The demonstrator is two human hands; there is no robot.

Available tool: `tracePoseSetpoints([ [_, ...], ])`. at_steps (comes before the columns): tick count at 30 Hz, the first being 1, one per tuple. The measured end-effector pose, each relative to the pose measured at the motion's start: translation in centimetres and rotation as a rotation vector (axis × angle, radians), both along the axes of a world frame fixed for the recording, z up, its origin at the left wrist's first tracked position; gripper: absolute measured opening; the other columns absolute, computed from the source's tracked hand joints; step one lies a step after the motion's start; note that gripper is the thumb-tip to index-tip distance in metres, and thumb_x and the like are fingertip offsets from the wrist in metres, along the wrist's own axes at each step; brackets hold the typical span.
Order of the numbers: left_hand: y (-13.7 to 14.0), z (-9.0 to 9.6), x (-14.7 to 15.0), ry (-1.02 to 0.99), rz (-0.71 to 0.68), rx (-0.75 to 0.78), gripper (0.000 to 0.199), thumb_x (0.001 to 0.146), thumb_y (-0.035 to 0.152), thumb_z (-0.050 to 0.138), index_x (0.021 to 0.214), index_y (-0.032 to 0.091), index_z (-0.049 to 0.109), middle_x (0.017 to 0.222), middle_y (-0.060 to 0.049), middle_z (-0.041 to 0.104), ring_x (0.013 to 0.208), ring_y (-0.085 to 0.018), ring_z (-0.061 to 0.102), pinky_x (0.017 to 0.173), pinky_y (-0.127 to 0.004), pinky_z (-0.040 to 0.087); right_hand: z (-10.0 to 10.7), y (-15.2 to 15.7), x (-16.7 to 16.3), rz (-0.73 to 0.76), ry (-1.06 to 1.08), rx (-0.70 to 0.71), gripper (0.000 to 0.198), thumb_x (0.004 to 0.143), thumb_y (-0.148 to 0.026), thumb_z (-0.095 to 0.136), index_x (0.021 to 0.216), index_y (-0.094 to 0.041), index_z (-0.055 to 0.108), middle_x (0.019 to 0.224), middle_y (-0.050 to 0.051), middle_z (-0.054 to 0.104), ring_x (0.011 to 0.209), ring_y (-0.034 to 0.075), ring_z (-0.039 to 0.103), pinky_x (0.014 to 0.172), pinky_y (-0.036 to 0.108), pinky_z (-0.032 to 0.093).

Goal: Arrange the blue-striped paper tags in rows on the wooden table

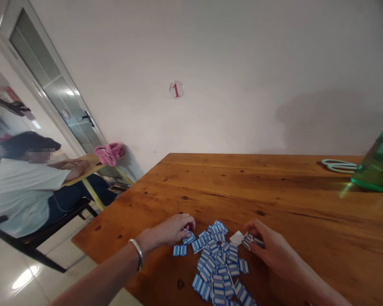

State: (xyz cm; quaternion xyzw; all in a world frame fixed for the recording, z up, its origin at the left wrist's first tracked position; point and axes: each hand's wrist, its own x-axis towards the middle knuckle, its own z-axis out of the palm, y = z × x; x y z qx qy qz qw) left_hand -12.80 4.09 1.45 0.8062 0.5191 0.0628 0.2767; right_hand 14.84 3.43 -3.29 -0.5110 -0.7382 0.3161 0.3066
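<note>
A loose heap of small blue-and-white label sheets (215, 259) is spread over the wooden table (210, 187). At the heap's left side, my left hand (175, 227) has its fingers curled down over one label sheet (189, 238), thumb and fingertips on it. A silver bangle circles that wrist. Another label sheet (179, 250) lies just below this hand. To the right of the heap, my right hand (268, 242) pinches a few label sheets (251, 241) between thumb and fingers. Near those fingertips lies a plain white piece (236, 238).
At the table's right end stand a green translucent container (378, 161) and a coiled white cable (338, 166). The wall (242, 85) rises behind the table. On the left, a person (25, 182) sits at another table holding a pink cloth (110, 153).
</note>
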Motion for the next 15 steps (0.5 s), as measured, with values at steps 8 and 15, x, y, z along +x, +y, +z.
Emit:
tracePoseSetpoints([
  [8, 0.2, -0.2, 1.1, -0.322, 0.272, -0.135, 0.008, 0.067, 0.024, 0.049, 0.072, 0.019, 0.045, 0.06, 0.003, 0.052, 0.058, -0.013, 0.053, 0.051, -0.023, 0.038, 0.2, 0.9, 0.6, -0.046, 0.323, -0.09, 0.02, 0.062, -0.028, 0.054, 0.08, -0.02, 0.054, 0.065, 0.001, 0.062, 0.061, 0.018, 0.056, 0.056, 0.028, 0.042],
  [15, -1.0, 0.0, 8.7, -1.176, 0.496, -0.508, 0.03, 0.056, 0.036, 0.069, 0.069, 0.016, 0.051, 0.067, -0.003, 0.059, 0.059, -0.014, 0.057, 0.045, -0.021, 0.038, 1.5, 0.6, 0.1, -0.068, 0.519, -0.255, 0.023, 0.063, -0.038, 0.058, 0.074, -0.018, 0.06, 0.06, 0.0, 0.06, 0.055, 0.016, 0.054, 0.051, 0.026, 0.042],
])
